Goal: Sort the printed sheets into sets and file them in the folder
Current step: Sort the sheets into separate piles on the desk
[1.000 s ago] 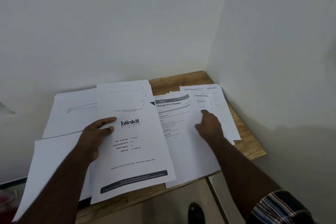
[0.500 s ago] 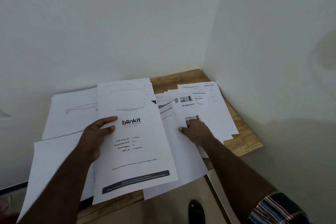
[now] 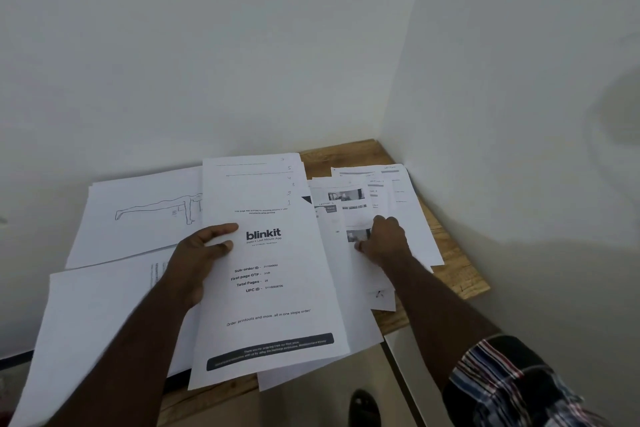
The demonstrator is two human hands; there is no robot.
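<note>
Several loose printed sheets cover your wooden table (image 3: 460,282), so work across them from the left. Farthest left lies a large blank-looking sheet (image 3: 93,315) hanging off the near edge, and behind it the sheet with the line drawing of a figure in a push-up pose (image 3: 145,211). Your left hand (image 3: 197,260) holds the blinkit cover sheet (image 3: 273,305) by its left edge, thumb curled over the top and the fingers apparently underneath, so it is a pinch on paper rather than a flat press. To the right, a fanned pile of pages with photos and grey headers (image 3: 349,201) spreads toward the corner of the walls. Your right hand (image 3: 384,243) rests on that pile with fingers bent; whether it pinches one page or only pushes on it cannot be told from this angle.

Judging by the spread, you are in the sorting step, hunting through the right pile for pages that belong together. No folder is visible, so filing looks some way off. The next move calls for separating a single page cleanly, since thin sheets cling, and for keeping the overhanging pages from sliding off the near edge.
</note>
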